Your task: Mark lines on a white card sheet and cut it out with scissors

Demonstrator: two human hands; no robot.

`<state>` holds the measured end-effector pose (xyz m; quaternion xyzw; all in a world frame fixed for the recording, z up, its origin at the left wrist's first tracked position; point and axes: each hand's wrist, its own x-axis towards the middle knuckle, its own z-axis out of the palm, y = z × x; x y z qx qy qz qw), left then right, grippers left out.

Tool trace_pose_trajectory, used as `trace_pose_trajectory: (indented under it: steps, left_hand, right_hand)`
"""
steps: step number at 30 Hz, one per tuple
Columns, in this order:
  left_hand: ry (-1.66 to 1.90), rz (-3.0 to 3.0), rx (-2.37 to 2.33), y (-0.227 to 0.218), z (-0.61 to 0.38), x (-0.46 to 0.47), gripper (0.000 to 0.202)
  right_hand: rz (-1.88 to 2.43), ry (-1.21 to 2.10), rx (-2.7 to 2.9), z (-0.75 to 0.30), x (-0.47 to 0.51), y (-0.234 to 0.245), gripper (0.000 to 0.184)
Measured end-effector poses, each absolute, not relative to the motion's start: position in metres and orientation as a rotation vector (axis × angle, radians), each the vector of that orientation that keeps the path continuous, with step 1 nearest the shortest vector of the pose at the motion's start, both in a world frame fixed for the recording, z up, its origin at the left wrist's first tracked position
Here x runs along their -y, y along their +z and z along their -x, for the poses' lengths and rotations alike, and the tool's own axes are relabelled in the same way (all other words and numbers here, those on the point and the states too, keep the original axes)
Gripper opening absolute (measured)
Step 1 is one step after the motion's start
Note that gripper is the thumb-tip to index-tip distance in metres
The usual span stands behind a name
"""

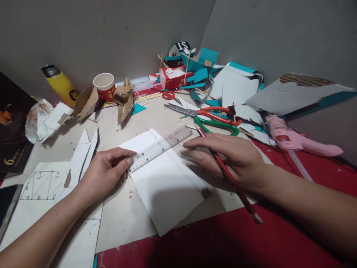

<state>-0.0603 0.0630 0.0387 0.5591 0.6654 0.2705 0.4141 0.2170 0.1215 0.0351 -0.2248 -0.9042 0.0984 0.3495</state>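
Centrally, the left hand (pixel 104 173) is pinching the lower-left end of the clear ruler (pixel 160 148) — it is slanting up-right toward the right hand (pixel 228 154), whose fingers (pixel 206 143) are clasping a red pencil (pixel 240 194).

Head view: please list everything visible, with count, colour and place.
ruler: 1, clear, slanted across the white sheet's far edge
white sheet: 1, white, centre
pencil: 1, red, in the right hand
scissors: apparently 2, red and green handles, behind the right hand
glue gun: 1, pink, right
bottle: 1, yellow, back left
paper cup: 1, red and white, beside the bottle
cardboard pieces: several, brown, by the cup
card scraps: many, teal and white, back corner
left hand: pinches the ruler's near end
right hand: fingers flat, holding the pencil
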Motion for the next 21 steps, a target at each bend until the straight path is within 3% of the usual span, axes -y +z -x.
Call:
trace_pose_trajectory:
  steps: [21]
  left_hand:
    - [0.600, -1.558, -1.769, 0.0341, 0.0614, -0.0633, 0.034]
  right_hand:
    - [0.554, 0.243, 2.279, -0.2183, -0.1264, 0.0326, 0.013]
